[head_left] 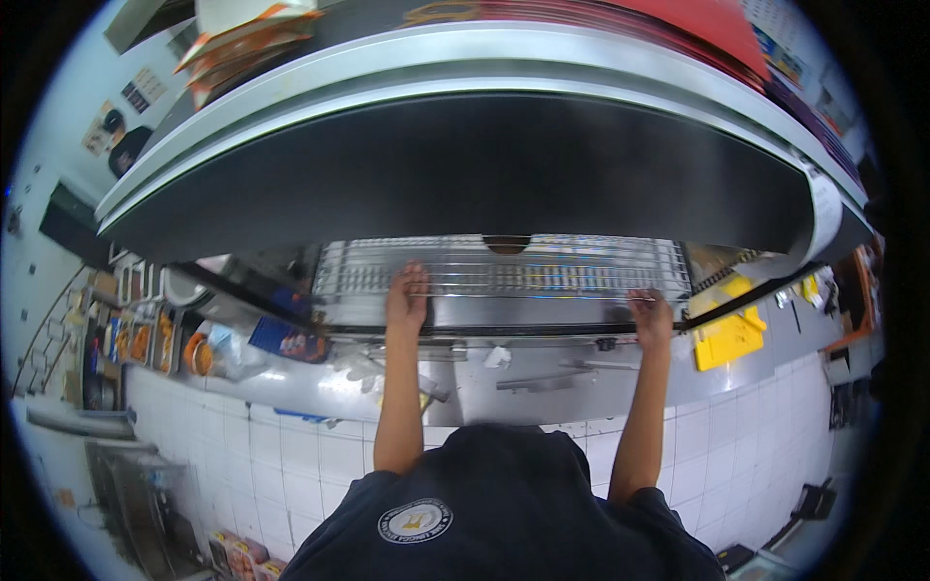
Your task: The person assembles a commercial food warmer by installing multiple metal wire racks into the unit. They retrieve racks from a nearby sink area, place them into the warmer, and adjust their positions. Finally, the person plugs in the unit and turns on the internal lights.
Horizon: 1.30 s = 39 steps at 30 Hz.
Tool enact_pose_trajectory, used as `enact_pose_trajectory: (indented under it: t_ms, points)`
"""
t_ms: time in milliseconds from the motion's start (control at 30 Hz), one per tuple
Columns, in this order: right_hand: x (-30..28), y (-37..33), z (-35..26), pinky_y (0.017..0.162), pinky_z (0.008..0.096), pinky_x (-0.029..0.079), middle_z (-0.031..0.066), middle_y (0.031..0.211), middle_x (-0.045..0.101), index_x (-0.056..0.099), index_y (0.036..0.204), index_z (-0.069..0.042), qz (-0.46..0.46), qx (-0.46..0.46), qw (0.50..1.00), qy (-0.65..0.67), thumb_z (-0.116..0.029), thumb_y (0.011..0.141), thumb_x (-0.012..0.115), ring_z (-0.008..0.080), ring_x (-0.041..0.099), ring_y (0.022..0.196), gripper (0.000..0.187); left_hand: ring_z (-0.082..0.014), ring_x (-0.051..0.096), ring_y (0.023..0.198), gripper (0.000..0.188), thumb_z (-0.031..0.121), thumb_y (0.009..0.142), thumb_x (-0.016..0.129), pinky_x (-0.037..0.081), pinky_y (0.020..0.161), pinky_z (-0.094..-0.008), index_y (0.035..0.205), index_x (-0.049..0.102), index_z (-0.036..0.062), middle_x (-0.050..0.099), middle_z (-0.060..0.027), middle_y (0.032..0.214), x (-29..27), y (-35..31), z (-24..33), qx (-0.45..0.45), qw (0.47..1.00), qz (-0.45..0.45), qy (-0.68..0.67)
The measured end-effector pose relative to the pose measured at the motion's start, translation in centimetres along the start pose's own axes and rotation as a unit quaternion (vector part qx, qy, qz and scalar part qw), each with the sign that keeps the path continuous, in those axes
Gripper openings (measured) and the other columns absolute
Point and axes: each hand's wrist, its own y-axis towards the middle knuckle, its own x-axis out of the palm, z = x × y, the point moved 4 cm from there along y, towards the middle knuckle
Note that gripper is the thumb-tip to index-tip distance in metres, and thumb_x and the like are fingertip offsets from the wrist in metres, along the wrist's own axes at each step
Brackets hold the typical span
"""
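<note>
A shiny wire rack (542, 281) lies level inside a glass-sided cabinet, below the cabinet's dark top panel (484, 165). My left hand (409, 294) is at the rack's front edge, left of its middle, its fingers closed on the wires. Near the right front corner, my right hand (652, 316) grips the same edge with bent fingers. Both forearms reach forward over a steel counter. The dark panel hides the far part of the rack, and some fingertips are hard to make out.
Folded cartons (247, 44) and red flat sheets (668, 29) lie on the cabinet's top. A yellow sheet or board (728, 339) is on the counter at right. Crumpled plastic (232, 349) and a blue item (286, 337) are at left. A white paper strip (823, 218) hangs at right.
</note>
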Motion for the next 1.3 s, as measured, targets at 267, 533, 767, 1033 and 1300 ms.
enact_pose_trajectory:
  t_ms: [267,533,767,1033,1300]
  points:
    - [4.0,-2.4,-0.5,0.08,0.0413,0.057,0.0192,0.111,0.062,0.045,0.096,-0.005,0.019,-0.036,0.998,0.055,-0.01,0.099,0.043,0.0336,0.066,0.099,0.007,-0.0239,0.061,0.108,0.042,-0.005,0.086,0.052,0.053,0.093,-0.031,0.125,0.04,0.0003,0.057,-0.0157,0.126,0.9,0.1,-0.1,0.086,0.995,0.041,0.041]
    - [5.7,-3.6,-1.6,0.08,0.0399,0.058,0.0211,0.112,0.061,0.047,0.099,0.003,0.045,-0.028,0.999,0.006,-0.013,0.103,0.032,0.0323,0.067,0.097,0.022,-0.0267,0.058,0.115,0.04,-0.004,0.089,0.051,0.051,0.098,-0.0338,0.126,0.037,0.0027,0.053,-0.0173,0.131,1.5,-0.6,0.2,0.038,0.995,0.072,0.056]
    - [5.0,-2.3,-1.7,0.082,0.0428,0.058,0.0221,0.109,0.061,0.046,0.094,0.003,0.04,-0.029,0.999,0.021,-0.013,0.104,0.031,0.035,0.066,0.096,0.025,-0.026,0.054,0.119,0.04,0.001,0.091,0.052,0.05,0.098,-0.0336,0.128,0.036,0.0038,0.05,-0.0175,0.136,1.7,-0.3,-0.4,0.06,0.996,0.032,0.056]
    - [4.5,-1.3,-1.8,0.076,0.0402,0.057,0.0211,0.113,0.063,0.048,0.09,-0.001,0.044,-0.023,0.999,0.003,-0.015,0.104,0.032,0.0323,0.067,0.093,0.025,-0.026,0.054,0.122,0.048,0.004,0.094,0.053,0.048,0.103,-0.0337,0.138,0.036,0.0012,0.048,-0.0148,0.141,2.5,-1.5,-1.0,0.049,0.997,0.026,0.06]
    - [5.1,-1.4,-3.2,0.07,0.0363,0.059,0.0203,0.106,0.066,0.048,0.092,0.0,0.003,-0.046,0.998,-0.048,-0.014,0.103,0.031,0.0287,0.069,0.083,0.024,-0.0281,0.052,0.124,0.051,0.006,0.095,0.052,0.046,0.105,-0.0352,0.141,0.031,0.0051,0.046,-0.0171,0.141,5.2,-3.1,0.4,0.061,0.994,0.03,0.089]
